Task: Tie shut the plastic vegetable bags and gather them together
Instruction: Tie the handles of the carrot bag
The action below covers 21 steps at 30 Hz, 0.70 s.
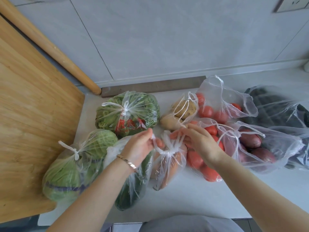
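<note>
A clear bag of carrots [168, 168] lies in the middle of the white counter. My left hand [140, 148] pinches one of its handle strips, and my right hand [199, 141] pinches the other; the strips cross above the bag's gathered neck. Left of it are a knotted bag of cabbages [70, 164], a knotted bag of leafy greens [128, 113] and a bag of cucumbers [132, 190] under my left forearm. On the right lie untied bags of potatoes [182, 111], tomatoes [209, 171], more tomatoes [217, 109], red onions [254, 144] and dark vegetables [280, 111].
A wooden cutting board [30, 114] covers the counter's left side, and a rolling pin [55, 49] leans on the wall behind it. A grey strip [153, 86] runs along the tiled wall's foot. The counter's front edge [184, 216] is just before my body.
</note>
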Each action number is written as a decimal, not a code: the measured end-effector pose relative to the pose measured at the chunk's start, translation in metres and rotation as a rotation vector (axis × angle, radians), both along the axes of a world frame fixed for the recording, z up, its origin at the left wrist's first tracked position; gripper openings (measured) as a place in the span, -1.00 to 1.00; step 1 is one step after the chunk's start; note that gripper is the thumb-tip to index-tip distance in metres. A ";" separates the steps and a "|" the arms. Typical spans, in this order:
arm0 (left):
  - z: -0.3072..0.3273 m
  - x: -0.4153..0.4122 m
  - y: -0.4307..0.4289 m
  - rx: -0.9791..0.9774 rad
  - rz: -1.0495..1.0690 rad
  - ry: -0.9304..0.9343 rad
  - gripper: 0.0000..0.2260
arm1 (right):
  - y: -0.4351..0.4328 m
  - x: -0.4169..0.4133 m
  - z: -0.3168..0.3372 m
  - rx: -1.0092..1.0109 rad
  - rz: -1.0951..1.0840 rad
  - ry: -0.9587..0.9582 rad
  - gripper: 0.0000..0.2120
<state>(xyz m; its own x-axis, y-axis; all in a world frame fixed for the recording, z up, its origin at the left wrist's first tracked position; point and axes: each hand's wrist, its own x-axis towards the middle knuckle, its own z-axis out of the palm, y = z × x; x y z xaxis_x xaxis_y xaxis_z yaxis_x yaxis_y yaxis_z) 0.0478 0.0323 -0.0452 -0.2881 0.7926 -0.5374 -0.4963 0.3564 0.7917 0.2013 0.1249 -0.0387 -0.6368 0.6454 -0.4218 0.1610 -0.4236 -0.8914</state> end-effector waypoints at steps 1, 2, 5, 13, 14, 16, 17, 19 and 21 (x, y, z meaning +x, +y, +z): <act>-0.005 0.005 0.003 -0.005 0.007 0.019 -0.73 | -0.001 -0.006 0.000 0.062 0.030 -0.020 -0.76; -0.011 0.011 0.007 -0.024 -0.001 0.067 -0.75 | -0.002 -0.011 0.000 0.122 0.044 -0.035 -0.78; -0.022 0.021 0.015 -0.047 -0.022 0.176 -0.82 | -0.001 -0.018 0.000 0.265 -0.013 -0.072 -0.82; -0.022 0.035 0.026 -0.070 -0.201 0.618 -0.85 | 0.008 -0.022 -0.020 0.342 -0.157 -0.020 -0.88; -0.019 0.036 0.027 -0.078 -0.174 0.589 -0.90 | 0.008 -0.020 -0.025 0.300 -0.180 0.006 -0.87; -0.018 0.036 0.027 -0.098 -0.103 0.512 -0.91 | 0.008 -0.012 -0.039 0.230 -0.206 0.002 -0.83; -0.020 0.035 0.027 -0.113 -0.069 0.483 -0.87 | 0.006 -0.007 -0.046 0.225 -0.182 -0.043 -0.80; -0.023 0.033 0.025 -0.137 -0.020 0.472 -0.84 | -0.001 0.000 -0.058 0.293 0.005 -0.135 -0.84; -0.026 0.033 0.025 -0.152 0.014 0.484 -0.86 | -0.011 0.001 -0.064 0.455 0.239 -0.187 -0.82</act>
<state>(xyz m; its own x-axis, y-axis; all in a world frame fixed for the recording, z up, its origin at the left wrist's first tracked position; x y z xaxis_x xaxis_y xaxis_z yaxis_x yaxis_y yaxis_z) 0.0805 0.0576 -0.0711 -0.5429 0.7099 -0.4488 -0.0910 0.4815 0.8717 0.2025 0.1137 -0.1026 -0.7291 0.6356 -0.2538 0.3793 0.0665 -0.9229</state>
